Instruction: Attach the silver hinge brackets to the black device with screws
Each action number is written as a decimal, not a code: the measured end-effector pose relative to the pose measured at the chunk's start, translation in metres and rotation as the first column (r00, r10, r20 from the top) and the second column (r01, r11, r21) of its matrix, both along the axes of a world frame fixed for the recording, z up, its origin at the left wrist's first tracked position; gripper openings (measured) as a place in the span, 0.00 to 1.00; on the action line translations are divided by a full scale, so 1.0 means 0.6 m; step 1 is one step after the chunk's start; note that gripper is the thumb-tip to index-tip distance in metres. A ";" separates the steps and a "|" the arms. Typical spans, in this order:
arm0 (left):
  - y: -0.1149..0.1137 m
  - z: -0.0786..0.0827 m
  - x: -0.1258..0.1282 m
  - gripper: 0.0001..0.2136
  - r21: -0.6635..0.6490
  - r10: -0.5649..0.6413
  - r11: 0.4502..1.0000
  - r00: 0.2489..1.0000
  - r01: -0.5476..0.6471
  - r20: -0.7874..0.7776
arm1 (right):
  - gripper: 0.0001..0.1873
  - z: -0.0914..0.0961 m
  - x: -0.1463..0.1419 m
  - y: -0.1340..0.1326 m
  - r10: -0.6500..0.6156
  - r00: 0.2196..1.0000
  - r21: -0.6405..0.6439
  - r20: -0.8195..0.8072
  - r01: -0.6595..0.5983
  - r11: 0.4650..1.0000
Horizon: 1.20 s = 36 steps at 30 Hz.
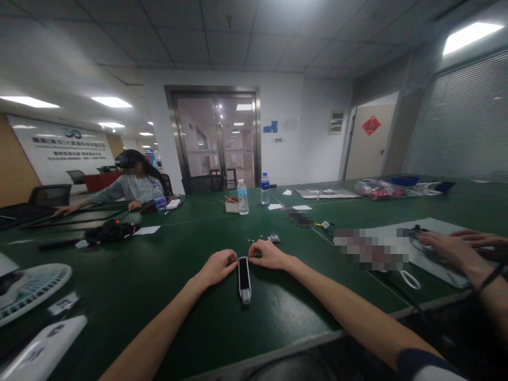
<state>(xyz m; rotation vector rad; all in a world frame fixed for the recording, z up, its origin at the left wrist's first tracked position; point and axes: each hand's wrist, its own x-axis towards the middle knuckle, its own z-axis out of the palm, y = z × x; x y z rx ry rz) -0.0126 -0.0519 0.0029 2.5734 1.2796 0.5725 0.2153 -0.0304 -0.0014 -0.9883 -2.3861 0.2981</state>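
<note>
A slim, long device [244,276] with a black front and a pale rim lies on the green table in front of me, its rounded pale end towards me. I cannot make out its exact kind. My left hand [217,266] is closed, thumb and fingers pinching the far left corner of the device. On the opposite corner, my right hand [272,255] is closed too, its fingers curled and its fingertips at the rim. Just beyond my right hand sits a small grey-white part [273,238], with tiny bits beside it.
Two water bottles [242,198] and a small box [232,205] stand further back. A white plastic fan grille [35,288] and a white panel [47,346] lie left. At right, another person's hands [448,246] work over a white board [432,225]. Another person sits far left.
</note>
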 end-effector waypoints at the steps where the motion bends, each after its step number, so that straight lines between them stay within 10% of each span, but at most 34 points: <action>1: 0.000 0.000 0.000 0.10 0.001 -0.001 1.000 1.000 0.001 0.001 | 0.07 0.000 -0.001 -0.001 -0.003 1.000 0.015 0.004 0.003 1.000; 7: -0.002 0.004 0.001 0.11 0.004 -0.006 1.000 1.000 0.006 0.002 | 0.09 0.001 0.000 0.001 -0.004 1.000 0.126 0.019 0.001 0.992; 17: 0.000 -0.001 0.000 0.11 0.016 -0.002 1.000 1.000 0.002 0.002 | 0.22 -0.040 0.023 0.064 -0.449 0.874 0.084 0.185 0.442 0.893; 36: 0.008 -0.005 -0.002 0.12 0.011 -0.001 1.000 1.000 0.001 0.010 | 0.16 -0.001 0.012 0.035 -0.444 0.829 0.184 0.340 0.404 0.896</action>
